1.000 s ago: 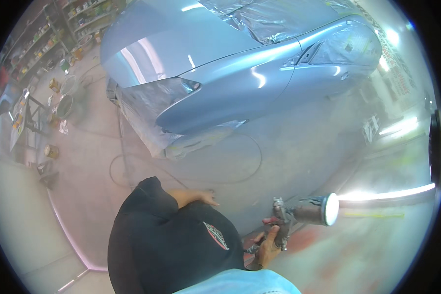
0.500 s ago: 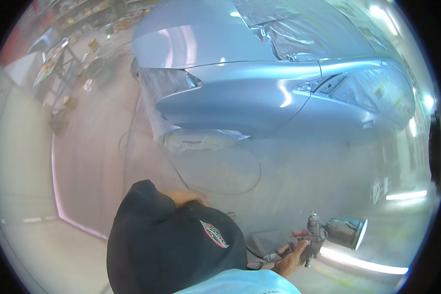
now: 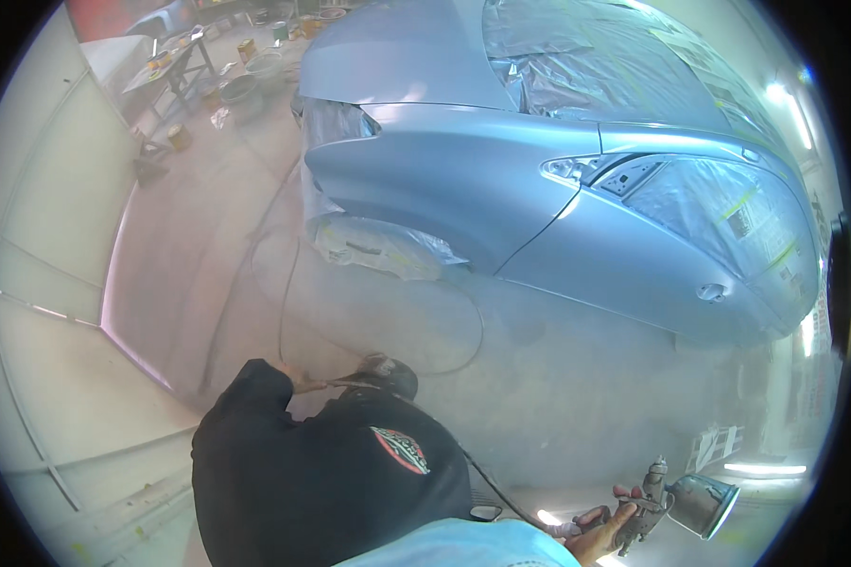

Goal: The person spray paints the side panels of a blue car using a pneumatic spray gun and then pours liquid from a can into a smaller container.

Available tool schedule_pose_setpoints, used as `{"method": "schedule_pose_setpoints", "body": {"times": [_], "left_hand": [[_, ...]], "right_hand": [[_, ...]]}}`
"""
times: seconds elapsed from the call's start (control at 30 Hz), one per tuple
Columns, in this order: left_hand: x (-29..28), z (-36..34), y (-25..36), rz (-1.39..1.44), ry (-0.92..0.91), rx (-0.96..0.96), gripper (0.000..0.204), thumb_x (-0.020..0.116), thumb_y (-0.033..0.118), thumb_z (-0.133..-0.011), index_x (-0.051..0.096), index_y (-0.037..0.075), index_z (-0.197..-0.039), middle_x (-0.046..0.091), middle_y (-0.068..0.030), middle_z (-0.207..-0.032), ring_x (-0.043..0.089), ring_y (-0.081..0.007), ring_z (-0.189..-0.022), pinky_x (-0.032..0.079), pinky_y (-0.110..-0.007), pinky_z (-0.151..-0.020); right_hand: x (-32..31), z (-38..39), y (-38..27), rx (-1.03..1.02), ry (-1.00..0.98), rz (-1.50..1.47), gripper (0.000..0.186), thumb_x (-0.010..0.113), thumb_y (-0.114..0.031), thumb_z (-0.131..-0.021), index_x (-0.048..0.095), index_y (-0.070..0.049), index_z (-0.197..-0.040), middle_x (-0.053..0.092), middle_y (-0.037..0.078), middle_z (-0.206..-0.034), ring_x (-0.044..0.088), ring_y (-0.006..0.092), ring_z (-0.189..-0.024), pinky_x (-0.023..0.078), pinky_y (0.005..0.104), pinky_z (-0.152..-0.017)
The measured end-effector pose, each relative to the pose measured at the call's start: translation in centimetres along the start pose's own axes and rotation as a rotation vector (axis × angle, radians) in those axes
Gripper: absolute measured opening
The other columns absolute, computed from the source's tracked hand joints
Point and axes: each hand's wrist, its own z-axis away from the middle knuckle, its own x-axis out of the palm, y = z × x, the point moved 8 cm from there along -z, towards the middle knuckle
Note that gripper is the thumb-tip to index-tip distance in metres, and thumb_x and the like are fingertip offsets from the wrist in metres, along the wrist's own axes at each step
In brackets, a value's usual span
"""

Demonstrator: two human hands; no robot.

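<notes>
My left hand (image 3: 304, 383) grips a dark air hose (image 3: 482, 468) beside my black shirt. My right hand (image 3: 603, 529), at the lower right, is closed on a metal spray gun (image 3: 648, 506) with a side-mounted cup (image 3: 702, 506), the hose trailing below it. In front of me stands a silvery pale-blue car (image 3: 444, 165) in haze. Plastic sheeting (image 3: 586, 66) covers its glass. More wrapping (image 3: 378, 248) hangs over the wheel area, partly hiding it.
Hose loops lie on the floor (image 3: 388, 321) between me and the car. At upper left are a stand (image 3: 175, 71) with items, tubs (image 3: 239, 90) and cans (image 3: 180, 138). A pale booth wall (image 3: 47, 236) is on the left, strip lights (image 3: 790, 109) on the right.
My view has turned rightward along the car's side, showing more of the door. The spray gun has moved down and right in view. My left hand now shows holding the hose.
</notes>
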Motion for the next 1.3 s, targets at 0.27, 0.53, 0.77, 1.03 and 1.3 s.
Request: {"method": "schedule_pose_setpoints", "body": {"times": [0.27,0.53,0.77,1.03,1.3], "left_hand": [[9.4,1.3,9.0,0.129,-0.018,0.012,0.094,0.043,0.088,-0.077,0.073,0.001,-0.093,0.07,-0.0235,-0.105,0.065,-0.0374,-0.105,0.049,-0.047,-0.091],[5.9,-5.4,28.3,0.164,-0.052,0.191,0.098,0.041,0.09,-0.076,0.073,-0.001,-0.088,0.07,-0.0249,-0.102,0.066,-0.0377,-0.104,0.049,-0.046,-0.091],[1.6,-8.7,41.2,0.192,-0.08,0.279,0.101,0.04,0.092,-0.075,0.073,-0.003,-0.083,0.07,-0.0261,-0.1,0.066,-0.0379,-0.103,0.049,-0.046,-0.091],[-0.5,-7.8,44.9,0.244,-0.094,0.201,0.108,0.036,0.096,-0.072,0.074,-0.004,-0.081,0.07,-0.0267,-0.095,0.067,-0.0376,-0.1,0.049,-0.044,-0.091],[11.3,-9.1,44.8,0.232,-0.127,0.118,0.095,0.04,0.089,-0.077,0.074,0.0,-0.09,0.07,-0.0241,-0.093,0.068,-0.037,-0.096,0.051,-0.045,-0.088]], "right_hand": [[1.6,-8.0,3.1,0.023,-0.03,0.006,0.047,0.055,-0.037,-0.102,0.052,0.0,-0.131,0.061,0.011,-0.106,0.039,0.0073,-0.049,0.03,0.0201,-0.041],[0.1,-19.1,13.1,-0.021,-0.025,0.077,0.053,0.047,-0.044,-0.104,0.049,0.001,-0.134,0.06,0.013,-0.114,0.052,0.0115,-0.059,0.037,0.0213,-0.04],[0.2,-26.9,18.9,0.067,0.001,0.165,0.056,0.047,-0.046,-0.104,0.049,0.001,-0.134,0.061,0.013,-0.116,0.055,0.0119,-0.062,0.037,0.0219,-0.04],[2.0,-34.1,21.0,0.064,-0.038,0.153,0.058,0.047,-0.048,-0.103,0.049,0.0,-0.135,0.061,0.014,-0.118,0.058,0.0124,-0.065,0.038,0.0226,-0.04],[5.6,-39.9,19.0,0.037,0.028,0.046,0.055,0.05,-0.05,-0.102,0.055,-0.002,-0.129,0.065,0.014,-0.113,0.066,0.0152,-0.089,0.037,0.0223,-0.04]]}}
